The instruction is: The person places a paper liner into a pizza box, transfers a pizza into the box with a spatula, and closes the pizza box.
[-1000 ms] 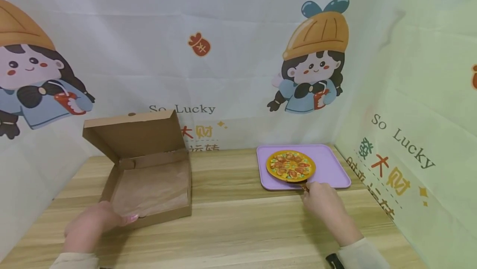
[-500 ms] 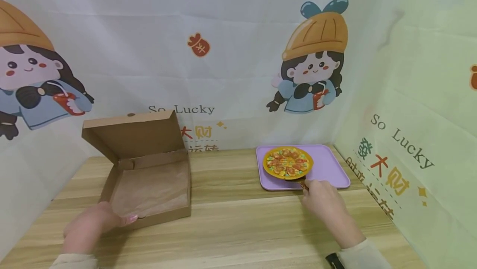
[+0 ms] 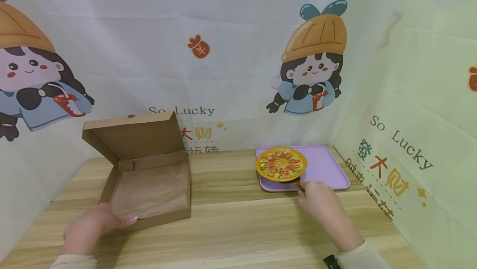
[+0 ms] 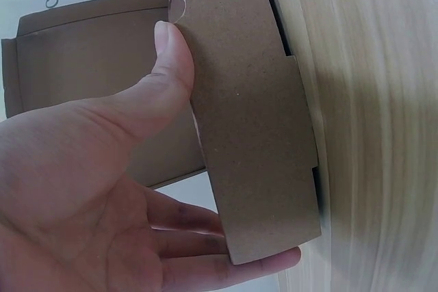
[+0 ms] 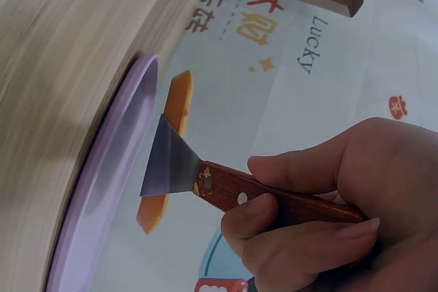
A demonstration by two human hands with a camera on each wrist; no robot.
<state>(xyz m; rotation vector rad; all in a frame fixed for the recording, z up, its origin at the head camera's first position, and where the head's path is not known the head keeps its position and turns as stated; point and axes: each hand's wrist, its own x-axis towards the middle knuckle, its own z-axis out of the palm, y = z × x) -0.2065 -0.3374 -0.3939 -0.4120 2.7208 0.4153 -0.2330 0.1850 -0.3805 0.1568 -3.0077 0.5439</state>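
Observation:
In my right hand (image 3: 322,207) I grip the wooden handle of a metal spatula (image 5: 171,162). On its blade rests a toy pizza (image 3: 281,164), lifted above the left part of a purple tray (image 3: 328,169); the right wrist view shows a gap between pizza and tray. My left hand (image 3: 93,223) holds the front left corner of a cardboard box (image 3: 164,218), whose lid stands raised. The left wrist view shows the thumb along the box wall's top edge (image 4: 253,121) and the other fingers behind and under its end.
A wooden table (image 3: 231,227) carries the box at the left and the tray at the back right. Behind and to the right hangs a printed cloth (image 3: 238,61) with cartoon figures and lettering.
The pizza on the spatula has risen from the tray and shifted left, with my right hand moving slightly left. My left hand and the box have stayed in place.

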